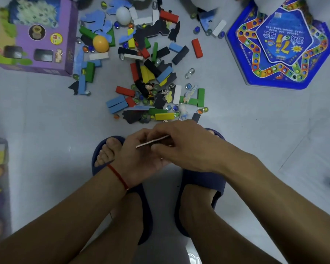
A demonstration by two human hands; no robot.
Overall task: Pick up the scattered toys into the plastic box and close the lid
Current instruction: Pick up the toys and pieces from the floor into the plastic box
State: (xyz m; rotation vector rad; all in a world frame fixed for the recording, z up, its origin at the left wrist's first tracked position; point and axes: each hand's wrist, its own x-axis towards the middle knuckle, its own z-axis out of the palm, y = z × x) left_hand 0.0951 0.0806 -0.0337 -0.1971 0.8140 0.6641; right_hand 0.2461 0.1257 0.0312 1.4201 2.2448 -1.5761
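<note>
Head view, left hand (pixel 139 155) and right hand (pixel 181 143) both pinching a thin flat piece (pixel 152 142), toys (pixel 149 73) scattered beyond, blue game board (pixel 280 44) marked "7", other print unreadable

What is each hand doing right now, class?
Left hand: holds the thin flat piece from below.
Right hand: fingers curled over the same piece.

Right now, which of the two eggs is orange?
The orange egg beside the purple box; the white egg lies farther from the hands.
</note>
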